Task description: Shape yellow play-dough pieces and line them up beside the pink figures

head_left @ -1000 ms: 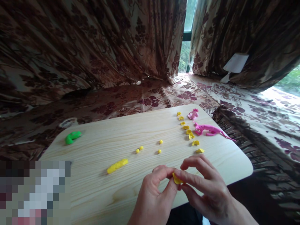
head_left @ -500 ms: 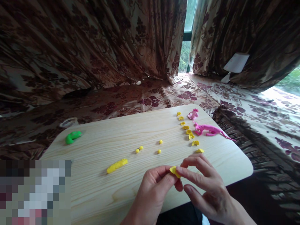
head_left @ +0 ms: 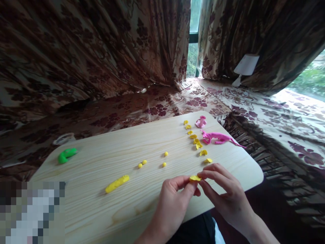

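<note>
Above the front of the wooden table [head_left: 142, 200], a thin, flattened piece of yellow modelling clay [head_left: 195, 178] is pinched between my two hands. My left hand [head_left: 175, 200] grips its left end between thumb and fingers. On its right end, the thumb and index finger of my right hand [head_left: 224, 189] are closed. Just beyond lies a row of several thin, curled yellow clay pieces [head_left: 203, 153]. Small yellow clay balls [head_left: 164, 164] rest left of that row, and a thick yellow clay roll [head_left: 117, 184] lies farther left.
Pink clay figure [head_left: 217, 137] and a smaller pink clay piece [head_left: 201, 122] sit at the table's right. A bent green clay lump [head_left: 67, 155] lies at the far left, near a clear container [head_left: 64, 138]. Behind stand a white lamp [head_left: 246, 65] and patterned curtains [head_left: 101, 44].
My right thumb has closed onto the yellow piece, which now lies flatter between both hands. The camera view has turned slightly right, so the table appears shifted left.
</note>
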{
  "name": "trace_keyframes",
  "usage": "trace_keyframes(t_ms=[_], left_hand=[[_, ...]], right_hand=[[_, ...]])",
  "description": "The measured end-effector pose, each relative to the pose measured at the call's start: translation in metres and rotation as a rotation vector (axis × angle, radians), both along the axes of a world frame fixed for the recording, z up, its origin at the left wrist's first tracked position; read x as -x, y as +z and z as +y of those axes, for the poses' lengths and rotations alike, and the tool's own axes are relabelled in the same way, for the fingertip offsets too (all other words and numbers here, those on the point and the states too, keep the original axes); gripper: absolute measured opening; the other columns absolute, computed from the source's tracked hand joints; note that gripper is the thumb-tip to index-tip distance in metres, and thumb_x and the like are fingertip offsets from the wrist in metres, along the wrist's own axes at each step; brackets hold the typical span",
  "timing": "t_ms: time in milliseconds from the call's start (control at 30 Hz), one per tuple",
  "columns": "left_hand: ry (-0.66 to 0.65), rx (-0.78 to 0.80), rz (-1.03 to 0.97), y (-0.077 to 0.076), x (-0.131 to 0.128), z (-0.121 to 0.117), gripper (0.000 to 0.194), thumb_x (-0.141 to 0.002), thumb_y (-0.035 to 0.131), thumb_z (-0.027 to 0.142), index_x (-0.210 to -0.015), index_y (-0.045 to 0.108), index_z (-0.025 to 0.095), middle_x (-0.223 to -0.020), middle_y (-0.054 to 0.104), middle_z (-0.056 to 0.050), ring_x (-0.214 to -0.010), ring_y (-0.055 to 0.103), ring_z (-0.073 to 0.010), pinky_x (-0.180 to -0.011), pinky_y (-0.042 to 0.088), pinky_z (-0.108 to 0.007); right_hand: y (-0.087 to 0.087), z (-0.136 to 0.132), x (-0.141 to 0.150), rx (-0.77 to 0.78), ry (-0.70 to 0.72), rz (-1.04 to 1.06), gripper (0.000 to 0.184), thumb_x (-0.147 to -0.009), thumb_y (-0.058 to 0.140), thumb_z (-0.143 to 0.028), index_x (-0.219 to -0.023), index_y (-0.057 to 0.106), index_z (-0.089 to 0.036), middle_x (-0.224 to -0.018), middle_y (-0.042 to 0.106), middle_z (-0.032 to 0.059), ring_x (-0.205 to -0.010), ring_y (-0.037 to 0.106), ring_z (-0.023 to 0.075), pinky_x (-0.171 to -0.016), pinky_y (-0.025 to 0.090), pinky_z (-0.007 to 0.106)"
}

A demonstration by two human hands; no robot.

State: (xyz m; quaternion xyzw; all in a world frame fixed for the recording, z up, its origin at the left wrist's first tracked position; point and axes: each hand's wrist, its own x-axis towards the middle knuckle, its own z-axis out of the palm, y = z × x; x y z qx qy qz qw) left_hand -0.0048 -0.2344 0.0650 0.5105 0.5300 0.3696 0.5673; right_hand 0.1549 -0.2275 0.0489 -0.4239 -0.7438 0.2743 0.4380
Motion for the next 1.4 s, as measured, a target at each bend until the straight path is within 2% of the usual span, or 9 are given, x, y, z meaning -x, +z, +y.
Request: trace_keyframes(t_ms=[100,200,300,500,633,833,1033,1267,1400], left_hand=[[0.007,-0.131,0.164,-0.007,-0.011,0.002,0.013,-0.083,0.057,0.026,-0.085,0.068,0.019,-0.077,0.068,0.000,-0.077,0.060,-0.0160,-0.077,0.045,-0.028],[0.085,-0.279,0.282,-0.017,-0.020,0.005,0.020,-0.079,0.061,0.021,-0.099,0.063,0.022,-0.087,0.066,0.000,-0.085,0.060,-0.0166,-0.085,0.044,-0.031],[0.116,-0.425,0.383,-0.028,-0.030,0.011,0.013,-0.080,0.058,0.015,-0.091,0.061,0.021,-0.086,0.064,0.000,-0.087,0.059,-0.0170,-0.085,0.044,-0.033],[0.008,-0.688,0.633,-0.050,-0.054,0.029,0.014,-0.080,0.054,0.007,-0.080,0.059,0.020,-0.078,0.064,0.000,-0.080,0.058,-0.0169,-0.091,0.039,-0.040],[-0.039,-0.679,0.709,-0.058,-0.064,0.039,0.013,-0.081,0.054,0.009,-0.078,0.061,0.020,-0.079,0.063,-0.003,-0.082,0.056,-0.0201,-0.089,0.037,-0.043],[-0.062,-0.659,0.781,-0.059,-0.069,0.045,0.013,-0.081,0.054,0.009,-0.081,0.060,0.020,-0.081,0.062,-0.004,-0.085,0.054,-0.0219,-0.084,0.038,-0.041],[-0.084,-0.653,0.803,-0.058,-0.070,0.046,0.013,-0.080,0.055,0.010,-0.081,0.060,0.021,-0.082,0.062,-0.004,-0.085,0.054,-0.0221,-0.082,0.039,-0.040],[-0.093,-0.656,0.795,-0.056,-0.068,0.044,0.013,-0.081,0.054,0.011,-0.084,0.061,0.021,-0.081,0.062,-0.003,-0.084,0.055,-0.0217,-0.082,0.039,-0.039],[-0.088,-0.655,0.790,-0.057,-0.068,0.044,0.014,-0.084,0.051,0.012,-0.085,0.063,0.020,-0.082,0.063,-0.004,-0.084,0.055,-0.0213,-0.082,0.039,-0.040]], right_hand=[[-0.004,0.000,-0.011,-0.009,-0.042,0.007,0.019,-0.083,0.059,-0.010,-0.097,0.063,-0.021,-0.087,0.058,0.0050,-0.081,0.056,0.0175,-0.067,0.048,0.030],[-0.011,0.001,-0.022,-0.044,-0.091,-0.007,0.021,-0.083,0.059,-0.010,-0.100,0.063,-0.021,-0.090,0.058,0.0058,-0.083,0.056,0.0180,-0.069,0.048,0.031],[-0.022,0.003,-0.032,-0.038,-0.108,-0.018,0.020,-0.084,0.058,-0.012,-0.100,0.064,-0.021,-0.090,0.060,0.0058,-0.082,0.057,0.0180,-0.071,0.048,0.031],[-0.045,0.012,-0.045,-0.004,-0.204,-0.134,0.015,-0.088,0.053,-0.017,-0.100,0.062,-0.020,-0.088,0.063,0.0056,-0.082,0.058,0.0181,-0.072,0.049,0.032],[-0.054,0.021,-0.052,-0.034,-0.245,-0.294,0.018,-0.090,0.048,-0.018,-0.099,0.063,-0.019,-0.086,0.063,0.0067,-0.080,0.058,0.0186,-0.071,0.049,0.032],[-0.055,0.028,-0.060,-0.030,-0.250,-0.330,0.018,-0.089,0.049,-0.019,-0.101,0.063,-0.020,-0.086,0.064,0.0065,-0.079,0.058,0.0191,-0.071,0.049,0.032],[-0.055,0.032,-0.064,0.004,-0.239,-0.365,0.015,-0.088,0.050,-0.017,-0.092,0.064,-0.020,-0.083,0.062,0.0064,-0.078,0.056,0.0196,-0.070,0.047,0.033],[-0.049,0.020,-0.070,0.034,-0.197,-0.350,0.024,-0.089,0.047,-0.016,-0.110,0.059,-0.020,-0.094,0.061,0.0070,-0.085,0.054,0.0200,-0.074,0.046,0.034],[-0.046,0.009,-0.066,0.028,-0.154,-0.457,0.029,-0.091,0.044,-0.016,-0.115,0.058,-0.023,-0.094,0.059,0.0077,-0.083,0.052,0.0206,-0.070,0.044,0.034]])
